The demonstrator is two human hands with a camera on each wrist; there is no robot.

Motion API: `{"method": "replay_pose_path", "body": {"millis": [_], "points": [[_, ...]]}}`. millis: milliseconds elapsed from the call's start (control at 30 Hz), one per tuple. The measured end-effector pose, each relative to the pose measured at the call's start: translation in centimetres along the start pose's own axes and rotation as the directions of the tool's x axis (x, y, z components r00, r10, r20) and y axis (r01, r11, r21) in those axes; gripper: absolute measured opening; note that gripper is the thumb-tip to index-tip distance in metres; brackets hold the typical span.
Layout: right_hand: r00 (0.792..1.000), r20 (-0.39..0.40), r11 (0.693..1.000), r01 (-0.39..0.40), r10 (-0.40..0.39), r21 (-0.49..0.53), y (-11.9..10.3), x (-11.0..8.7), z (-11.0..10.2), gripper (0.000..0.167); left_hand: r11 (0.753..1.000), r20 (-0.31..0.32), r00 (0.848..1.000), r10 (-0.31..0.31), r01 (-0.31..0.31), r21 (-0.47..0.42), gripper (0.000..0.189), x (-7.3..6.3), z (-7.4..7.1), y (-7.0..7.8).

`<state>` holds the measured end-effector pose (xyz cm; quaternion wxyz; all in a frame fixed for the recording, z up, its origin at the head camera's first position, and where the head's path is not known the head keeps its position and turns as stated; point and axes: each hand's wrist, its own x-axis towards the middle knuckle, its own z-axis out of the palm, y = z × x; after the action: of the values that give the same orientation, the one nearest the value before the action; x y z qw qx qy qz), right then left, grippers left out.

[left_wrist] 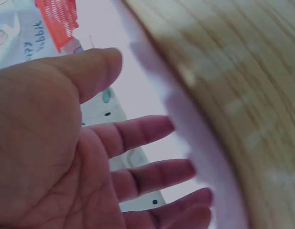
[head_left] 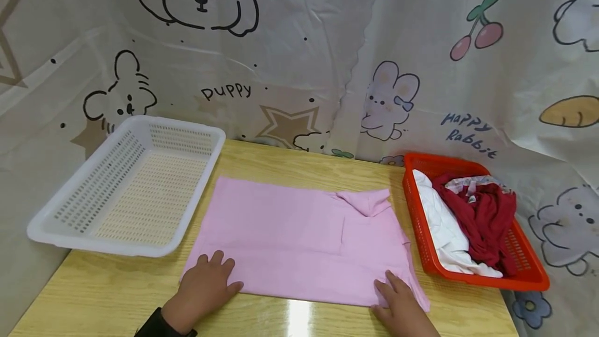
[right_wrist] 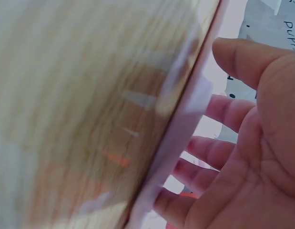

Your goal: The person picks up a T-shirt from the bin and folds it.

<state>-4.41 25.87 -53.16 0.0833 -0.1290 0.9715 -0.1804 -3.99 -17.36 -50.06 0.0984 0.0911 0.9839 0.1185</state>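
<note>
A pink shirt (head_left: pixel 281 238) lies flat on the wooden table, folded lengthwise, its collar (head_left: pixel 367 202) at the far right corner. My left hand (head_left: pixel 208 282) rests with spread fingers on its near left corner. On the near right part lies my right hand (head_left: pixel 402 303), fingers extended over the cloth. In the left wrist view, the fingertips (left_wrist: pixel 185 167) meet the pink cloth (left_wrist: pixel 204 138) along its edge. The right wrist view likewise has the fingers (right_wrist: pixel 209 152) touching the shirt's edge (right_wrist: pixel 180 129). Neither hand grips the fabric.
A white perforated basket (head_left: pixel 194 191) stands at the left with nothing inside. At the right, a red basket (head_left: pixel 416 212) holds a white garment (head_left: pixel 440 228) and a dark red garment (head_left: pixel 491 217). A printed cloth curtain (head_left: pixel 281 56) hangs behind the wooden table (head_left: pixel 281 160).
</note>
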Motion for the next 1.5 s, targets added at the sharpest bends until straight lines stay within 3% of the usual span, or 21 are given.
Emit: {"method": "replay_pose_path", "body": {"millis": [100, 167, 267, 333, 400, 467, 567, 667, 733, 867, 967, 1067, 1200, 1333, 1500], "points": [[0.995, -0.099, 1.000, -0.009, 0.009, 0.002, -0.4, 0.7, -0.7, 0.039, 1.000, 0.032, 0.999, 0.000, 0.000, -0.007, 0.039, 0.8, -0.7, -0.3], [0.978, -0.208, 0.999, -0.016, 0.024, 0.036, -0.6, 2.0, -1.3, 0.027, 1.000, 0.031, 1.000, -0.003, 0.004, -0.020, 0.037, 1.8, -1.5, -0.5], [0.935, -0.348, 0.994, -0.039, 0.073, 0.103, -0.6, 5.5, -2.1, 0.017, 0.999, -0.004, 1.000, -0.028, 0.028, -0.039, 0.038, 4.0, -2.9, -0.7], [0.914, -0.395, 0.989, -0.041, 0.095, 0.144, -0.3, 8.5, -2.6, 0.016, 0.997, -0.059, 0.997, -0.051, 0.048, -0.054, 0.039, 6.0, -3.6, -0.8], [0.913, -0.386, 0.983, -0.066, 0.128, 0.171, 0.0, 11.6, -2.9, 0.021, 0.996, -0.132, 0.989, -0.064, 0.055, -0.071, 0.039, 8.3, -3.9, -0.9], [0.932, -0.324, 0.974, -0.102, 0.165, 0.201, 0.1, 14.4, -3.2, 0.030, 0.994, -0.199, 0.978, -0.059, 0.040, -0.098, 0.036, 10.6, -3.7, -1.3], [0.970, -0.165, 0.975, -0.148, 0.176, 0.168, 0.3, 17.8, -2.8, 0.044, 0.988, -0.275, 0.961, 0.009, -0.051, -0.145, 0.034, 13.7, -2.5, -2.5], [0.981, -0.086, 0.983, -0.167, 0.174, 0.082, 0.4, 19.7, -1.9, 0.045, 0.983, -0.282, 0.956, 0.087, -0.129, -0.132, 0.039, 15.5, -0.7, -3.8], [0.979, -0.098, 0.984, -0.174, 0.177, 0.035, 0.4, 20.3, -1.5, 0.038, 0.988, -0.257, 0.961, 0.104, -0.129, -0.083, 0.045, 16.0, 0.1, -4.4], [0.968, -0.187, 0.986, -0.166, 0.165, 0.006, 0.9, 21.1, -1.8, 0.025, 0.999, -0.202, 0.979, 0.040, -0.031, 0.045, 0.052, 16.5, 0.1, -4.5], [0.954, -0.244, 0.984, -0.155, 0.172, 0.089, 1.2, 21.6, -2.9, 0.021, 0.992, -0.197, 0.980, 0.031, -0.006, 0.124, 0.047, 16.9, -0.8, -4.5], [0.940, -0.286, 0.974, -0.139, 0.186, 0.177, 1.1, 21.7, -4.5, 0.019, 0.986, -0.218, 0.974, 0.063, -0.027, 0.166, 0.026, 17.3, -1.9, -4.6], [0.935, -0.315, 0.972, -0.095, 0.161, 0.214, 0.2, 21.2, -7.4, 0.023, 0.984, -0.225, 0.970, 0.093, -0.054, 0.171, 0.008, 17.7, -3.3, -4.5], [0.930, -0.343, 0.976, -0.064, 0.134, 0.208, -0.1, 20.6, -10.0, 0.028, 0.984, -0.210, 0.969, 0.128, -0.097, 0.151, 0.011, 17.8, -5.1, -3.9], [0.908, -0.417, 0.989, 0.016, 0.047, 0.147, 0.4, 19.4, -12.6, 0.023, 0.987, -0.218, 0.964, 0.151, -0.133, 0.095, 0.011, 17.0, -7.5, -2.9]]}}
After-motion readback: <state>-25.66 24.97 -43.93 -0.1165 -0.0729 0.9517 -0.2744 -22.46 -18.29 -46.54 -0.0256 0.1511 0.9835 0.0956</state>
